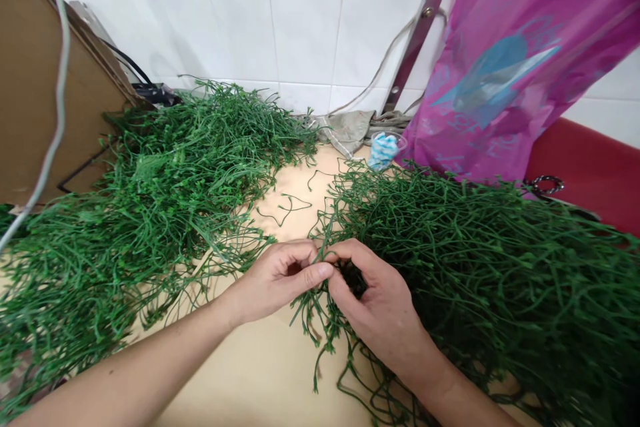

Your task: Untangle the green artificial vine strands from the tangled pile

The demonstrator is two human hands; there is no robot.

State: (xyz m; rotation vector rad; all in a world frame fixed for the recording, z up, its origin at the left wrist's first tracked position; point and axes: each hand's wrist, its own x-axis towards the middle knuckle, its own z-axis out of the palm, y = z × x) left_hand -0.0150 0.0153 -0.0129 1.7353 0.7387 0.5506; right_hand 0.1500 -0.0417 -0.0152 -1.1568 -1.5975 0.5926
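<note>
My left hand (285,275) and my right hand (375,307) meet near the middle of the view. Thumb and forefinger of each are pinched on thin green stems (324,250) that look like artificial plant stems. Loose ends of these stems (315,320) hang below my fingers. Close by my right hand lies a big heap of the same stems (490,247), dark green with small forked tips. Another large heap (165,193) spreads to the left, beyond my left forearm. The exact spot where the fingertips meet the stems is partly hidden.
A tan tabletop (250,373) lies beneath, with a few stray stems (287,209) on it. Along the tiled wall are a cardboard box (45,93), a metal bracket (410,57), a grey cloth (350,130), a blue-and-white crumpled item (384,150), and a pink plastic bag (500,73). A white cable (63,73) hangs left.
</note>
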